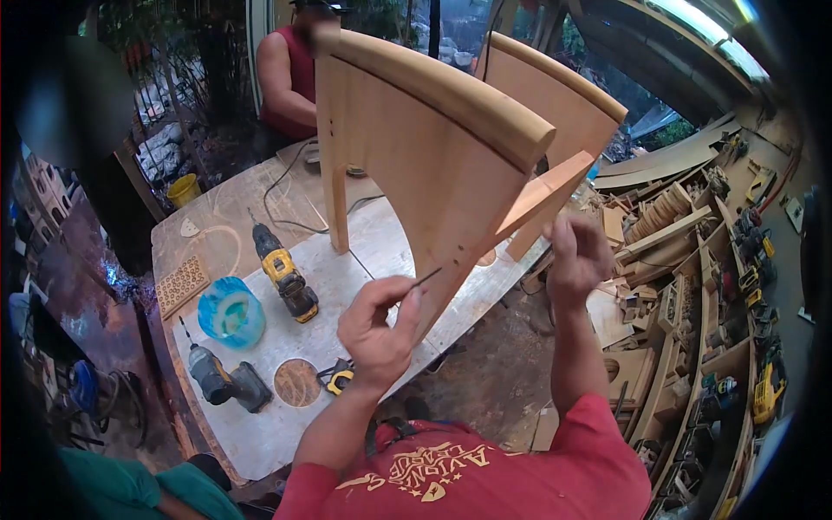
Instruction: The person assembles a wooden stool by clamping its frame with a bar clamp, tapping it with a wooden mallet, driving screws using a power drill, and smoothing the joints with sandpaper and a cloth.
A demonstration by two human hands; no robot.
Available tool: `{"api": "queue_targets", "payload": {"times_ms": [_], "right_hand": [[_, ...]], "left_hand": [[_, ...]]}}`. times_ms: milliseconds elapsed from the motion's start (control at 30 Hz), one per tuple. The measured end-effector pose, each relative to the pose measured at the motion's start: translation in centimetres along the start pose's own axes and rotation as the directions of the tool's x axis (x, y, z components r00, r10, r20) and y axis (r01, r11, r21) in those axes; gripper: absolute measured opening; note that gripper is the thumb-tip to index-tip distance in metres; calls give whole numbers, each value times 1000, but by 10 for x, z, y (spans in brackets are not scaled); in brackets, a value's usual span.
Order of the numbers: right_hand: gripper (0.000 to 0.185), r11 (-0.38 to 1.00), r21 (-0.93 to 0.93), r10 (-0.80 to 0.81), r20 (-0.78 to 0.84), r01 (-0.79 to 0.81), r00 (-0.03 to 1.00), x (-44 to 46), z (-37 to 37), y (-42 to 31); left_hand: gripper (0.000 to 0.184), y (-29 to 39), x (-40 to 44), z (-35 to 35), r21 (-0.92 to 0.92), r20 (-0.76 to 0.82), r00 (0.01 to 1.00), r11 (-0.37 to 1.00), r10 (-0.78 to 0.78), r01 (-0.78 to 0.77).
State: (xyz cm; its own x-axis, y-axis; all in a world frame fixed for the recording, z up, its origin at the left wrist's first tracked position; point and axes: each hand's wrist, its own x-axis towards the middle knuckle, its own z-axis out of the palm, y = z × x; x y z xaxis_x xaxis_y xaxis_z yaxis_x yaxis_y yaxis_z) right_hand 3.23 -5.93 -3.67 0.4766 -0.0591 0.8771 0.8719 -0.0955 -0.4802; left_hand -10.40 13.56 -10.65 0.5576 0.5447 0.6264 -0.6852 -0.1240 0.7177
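Between thumb and forefinger, my left hand (381,334) pinches a thin dark rod (428,277); whether it is a nail, a screw or a bit is too small to tell. The rod's tip points at small dark holes low on the curved side panel of a wooden furniture frame (459,186). That frame stands on the table, with rounded rails along its top and a second panel behind. My right hand (576,256) is raised to the right of the frame, its fingers curled and closed; what they hold, if anything, is hidden.
On the worktable (286,442) lie a yellow drill (284,273), a grey-black driver (225,379), a blue bowl (230,314) and a tape measure (341,382). A co-worker (282,82) stands behind it; a green sleeve (130,485) shows lower left. Wood offcuts (637,303) and tools fill shelves at right.
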Motion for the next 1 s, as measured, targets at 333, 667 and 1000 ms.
{"api": "queue_targets", "payload": {"times_ms": [333, 667, 1000], "right_hand": [[15, 987, -113, 141, 291, -113, 946, 48, 46, 43], [16, 974, -202, 154, 261, -102, 953, 46, 46, 36], [19, 941, -334, 136, 234, -52, 963, 43, 44, 31]], "left_hand": [[13, 12, 24, 20, 277, 80, 975, 935, 206, -220], [13, 18, 34, 22, 354, 156, 949, 881, 275, -313], [16, 37, 53, 22, 433, 363, 901, 813, 236, -388]]}}
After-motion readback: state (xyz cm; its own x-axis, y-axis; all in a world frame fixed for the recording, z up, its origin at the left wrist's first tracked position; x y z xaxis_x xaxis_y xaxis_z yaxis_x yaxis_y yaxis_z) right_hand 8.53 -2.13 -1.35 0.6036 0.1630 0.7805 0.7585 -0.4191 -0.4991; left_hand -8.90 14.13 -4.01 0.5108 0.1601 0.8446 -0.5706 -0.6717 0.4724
